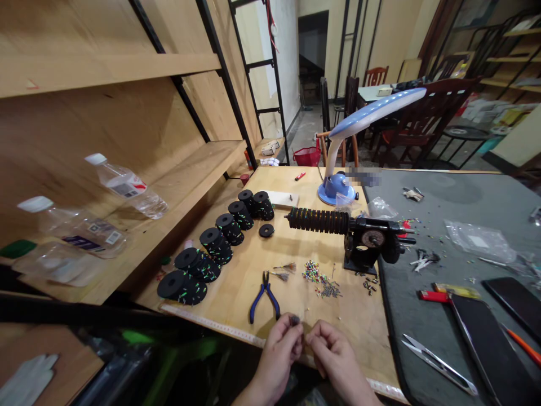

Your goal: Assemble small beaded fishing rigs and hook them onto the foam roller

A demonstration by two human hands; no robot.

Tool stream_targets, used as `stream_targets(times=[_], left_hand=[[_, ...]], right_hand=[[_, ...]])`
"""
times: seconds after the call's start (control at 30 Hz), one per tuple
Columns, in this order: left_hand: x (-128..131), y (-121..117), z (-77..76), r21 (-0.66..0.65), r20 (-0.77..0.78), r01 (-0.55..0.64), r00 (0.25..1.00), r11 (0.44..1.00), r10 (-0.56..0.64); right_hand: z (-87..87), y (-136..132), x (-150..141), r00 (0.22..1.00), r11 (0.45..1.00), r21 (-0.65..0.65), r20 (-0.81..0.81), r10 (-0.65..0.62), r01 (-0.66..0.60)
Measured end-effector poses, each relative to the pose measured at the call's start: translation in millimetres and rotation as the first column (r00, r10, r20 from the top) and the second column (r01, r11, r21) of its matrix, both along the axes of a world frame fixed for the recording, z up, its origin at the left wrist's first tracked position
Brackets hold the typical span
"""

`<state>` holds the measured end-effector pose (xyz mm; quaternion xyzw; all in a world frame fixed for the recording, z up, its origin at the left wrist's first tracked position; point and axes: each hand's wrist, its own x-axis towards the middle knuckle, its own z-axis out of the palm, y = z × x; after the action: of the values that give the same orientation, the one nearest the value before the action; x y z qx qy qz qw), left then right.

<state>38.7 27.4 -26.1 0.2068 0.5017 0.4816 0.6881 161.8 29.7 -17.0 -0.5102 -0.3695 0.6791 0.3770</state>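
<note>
Both my hands meet at the near edge of a wooden table [253, 265]. My left hand [282, 345] is closed in a pinch on a small dark tuft-like piece [295, 320] at its fingertips. My right hand [327, 345] is closed too, its fingertips pressed together right next to the left hand's; what it pinches is too small to make out. Just beyond the hands lie blue-handled pliers [264, 296], a few small feathery tufts [284, 271] and a scatter of coloured beads [319, 279].
A black winder [367, 242] with a spool-laden shaft stands mid-table. Several stacks of black foam spools [211, 251] run along the left. A blue desk lamp [344, 186] stands behind. Scissors [437, 361], lighters [435, 295] and phones lie on the grey mat [465, 225]. Plastic bottles [127, 186] lie on the left shelf.
</note>
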Motion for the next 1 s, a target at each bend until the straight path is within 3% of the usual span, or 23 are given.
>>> stream_targets(times=[0.23,0.63,0.8,1.0], left_hand=[[-2,3,11.7,-0.130,0.155,-0.025,0.987,0.991,0.046],[-3,4,12.2,-0.112,0.150,0.013,0.989,0.994,0.004],[-5,2,9.3,-0.047,0.086,0.082,0.993,0.996,-0.078],[-6,2,11.5,0.054,-0.113,0.166,0.981,0.985,-0.159]], right_hand=[[8.3,1,-3,0.994,1.000,-0.001,-0.108,0.005,-0.005],[4.9,3,-5,0.992,0.999,-0.031,-0.127,0.025,-0.029],[-0.8,4,-4,0.992,0.999,-0.033,-0.124,0.014,-0.018],[-7.8,4,-2,0.998,0.999,0.033,-0.061,0.016,-0.014]])
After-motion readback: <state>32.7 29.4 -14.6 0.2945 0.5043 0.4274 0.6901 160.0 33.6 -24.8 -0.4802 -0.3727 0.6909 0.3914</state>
